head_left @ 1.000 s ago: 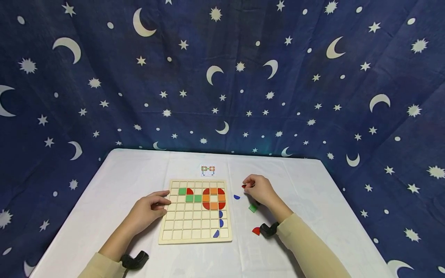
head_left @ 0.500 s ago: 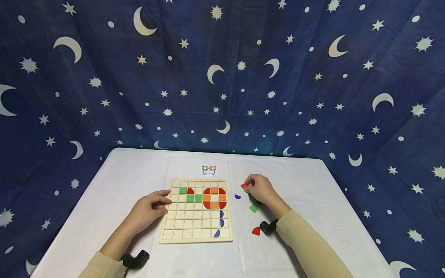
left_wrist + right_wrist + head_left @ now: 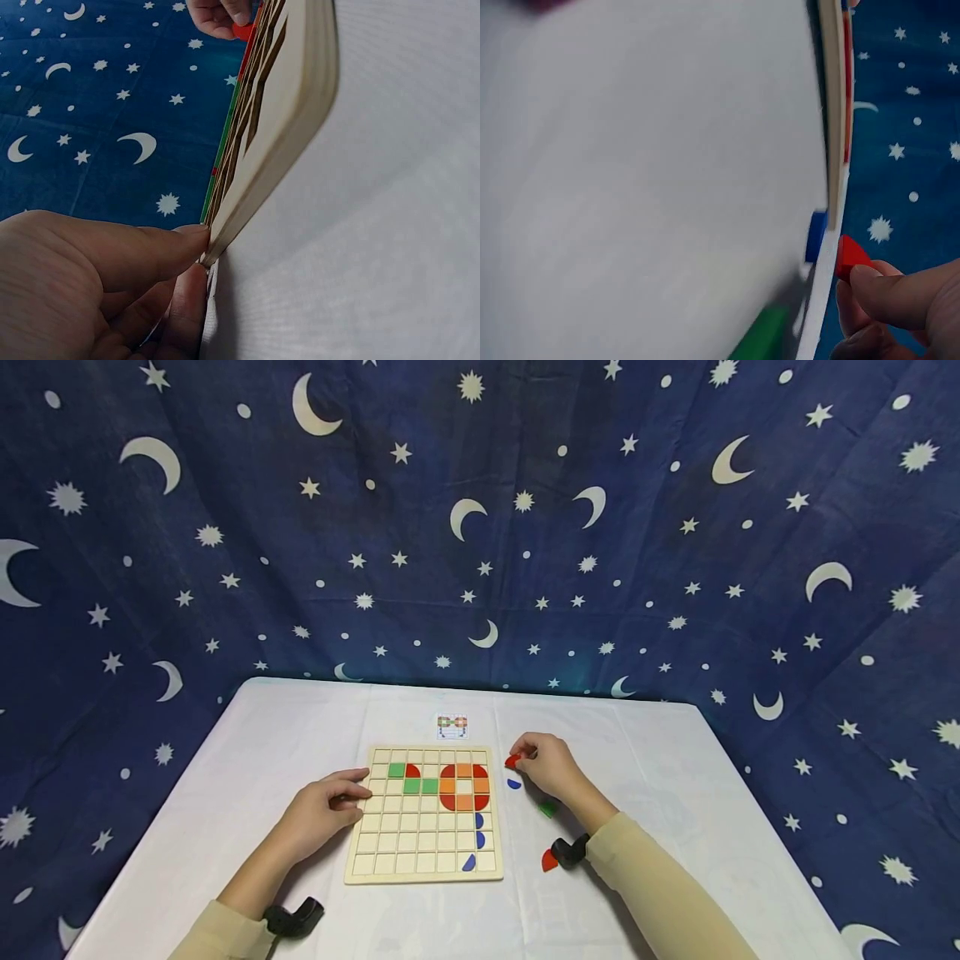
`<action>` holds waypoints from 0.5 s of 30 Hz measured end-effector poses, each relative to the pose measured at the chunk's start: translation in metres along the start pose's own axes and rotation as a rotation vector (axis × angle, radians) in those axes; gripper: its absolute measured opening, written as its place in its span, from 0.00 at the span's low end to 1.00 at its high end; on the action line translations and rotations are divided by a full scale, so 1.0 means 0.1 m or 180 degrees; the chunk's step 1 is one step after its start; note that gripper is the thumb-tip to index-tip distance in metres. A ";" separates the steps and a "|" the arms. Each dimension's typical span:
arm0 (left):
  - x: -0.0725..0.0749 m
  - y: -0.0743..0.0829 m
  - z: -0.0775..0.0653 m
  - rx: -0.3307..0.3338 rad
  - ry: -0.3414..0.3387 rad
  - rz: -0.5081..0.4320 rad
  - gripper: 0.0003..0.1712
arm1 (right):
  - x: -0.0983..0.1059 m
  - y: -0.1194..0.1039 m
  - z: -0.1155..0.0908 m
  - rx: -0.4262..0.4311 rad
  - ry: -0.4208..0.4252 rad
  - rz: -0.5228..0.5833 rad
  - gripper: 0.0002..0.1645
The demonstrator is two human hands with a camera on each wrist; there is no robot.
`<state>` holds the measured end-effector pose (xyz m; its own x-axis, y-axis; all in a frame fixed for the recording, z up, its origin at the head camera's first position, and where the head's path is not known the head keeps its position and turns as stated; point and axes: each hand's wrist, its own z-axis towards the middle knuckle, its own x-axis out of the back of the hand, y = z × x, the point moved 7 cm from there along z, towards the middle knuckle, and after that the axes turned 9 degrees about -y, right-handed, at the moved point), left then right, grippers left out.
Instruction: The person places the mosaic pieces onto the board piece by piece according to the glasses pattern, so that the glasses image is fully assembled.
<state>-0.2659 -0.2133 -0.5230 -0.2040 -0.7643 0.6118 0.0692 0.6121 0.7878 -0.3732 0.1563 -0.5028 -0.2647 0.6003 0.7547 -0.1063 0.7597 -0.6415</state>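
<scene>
A pale wooden grid board (image 3: 406, 843) lies on the white table, with coloured tiles in several cells. At its left edge, my left hand (image 3: 318, 814) rests with fingertips touching the rim; the left wrist view shows the thumb (image 3: 150, 251) against the board's edge. Right of the board, my right hand (image 3: 547, 764) pinches a red quarter-circle tile (image 3: 850, 256) between thumb and fingers, held just off the board's upper right side. Below those fingers lies a blue half-circle tile (image 3: 513, 784). Partly under the right wrist sits a green square tile (image 3: 548, 809).
Another red quarter-circle tile (image 3: 550, 860) lies beside the black wrist camera. A small pattern card (image 3: 452, 727) lies beyond the board. On the board are green, orange, red and blue tiles. A starry blue cloth (image 3: 480, 568) hangs behind the table.
My right hand has moved slightly left toward the board with the red quarter-circle tile, which shows more clearly. The red tile by the wrist has shifted slightly. My left hand stays at the board's edge.
</scene>
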 end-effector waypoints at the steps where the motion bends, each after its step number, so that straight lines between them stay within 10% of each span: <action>1: 0.00 0.00 0.00 -0.0001 -0.0002 -0.0005 0.15 | -0.01 -0.03 0.00 0.0024 -0.0001 0.0039 0.09; 15: -0.01 -0.02 0.01 0.0023 -0.0013 -0.0037 0.16 | -0.25 -0.59 0.06 0.0282 -0.0230 0.0413 0.10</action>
<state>-0.2665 -0.2133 -0.5250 -0.2087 -0.7705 0.6024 0.0597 0.6047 0.7942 -0.3657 0.0951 -0.4847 -0.3496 0.6698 0.6551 -0.1500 0.6501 -0.7449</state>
